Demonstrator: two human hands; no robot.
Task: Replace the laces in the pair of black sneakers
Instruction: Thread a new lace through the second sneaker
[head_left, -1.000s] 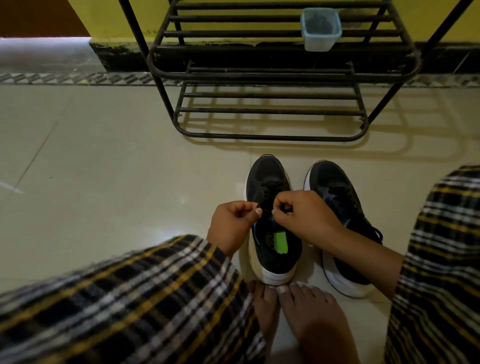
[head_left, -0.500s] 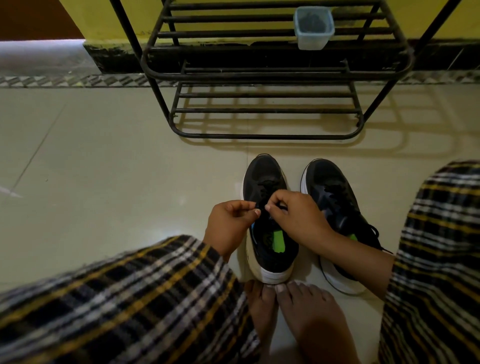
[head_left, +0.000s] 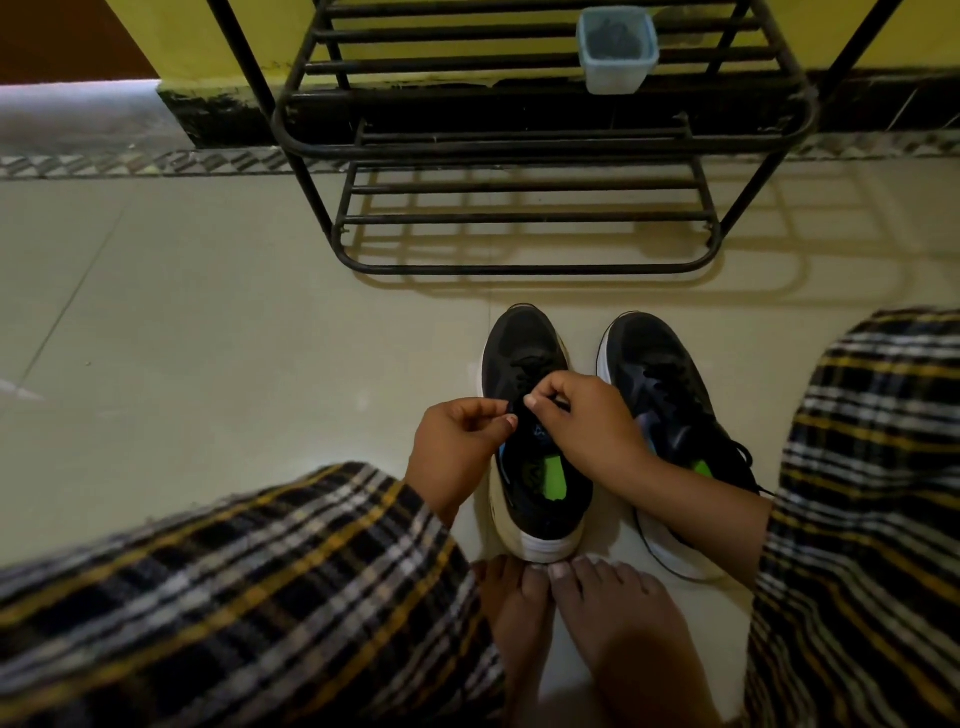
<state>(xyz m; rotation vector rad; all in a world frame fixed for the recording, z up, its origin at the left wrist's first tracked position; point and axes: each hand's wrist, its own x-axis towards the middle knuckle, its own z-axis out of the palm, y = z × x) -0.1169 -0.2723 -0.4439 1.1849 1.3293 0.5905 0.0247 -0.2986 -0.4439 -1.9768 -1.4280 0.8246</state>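
Two black sneakers with white soles stand side by side on the tiled floor, toes pointing away from me. Over the tongue of the left sneaker (head_left: 524, 358) both hands work at its black lace. My left hand (head_left: 457, 441) pinches a lace end between thumb and forefinger at the shoe's left side. My right hand (head_left: 582, 415) pinches the lace over the eyelets, its forearm crossing the heel of the right sneaker (head_left: 660, 374). The right sneaker's lace (head_left: 748, 462) trails off its right side.
A black metal shoe rack (head_left: 524, 140) stands against the yellow wall just beyond the shoes, with a small pale plastic container (head_left: 615, 52) on a shelf. My bare feet (head_left: 582, 623) touch the left sneaker's heel. Plaid-clad knees flank the shoes.
Both hands have shifted slightly up the left sneaker toward its toe, still pinching the lace. The sneakers have not moved.
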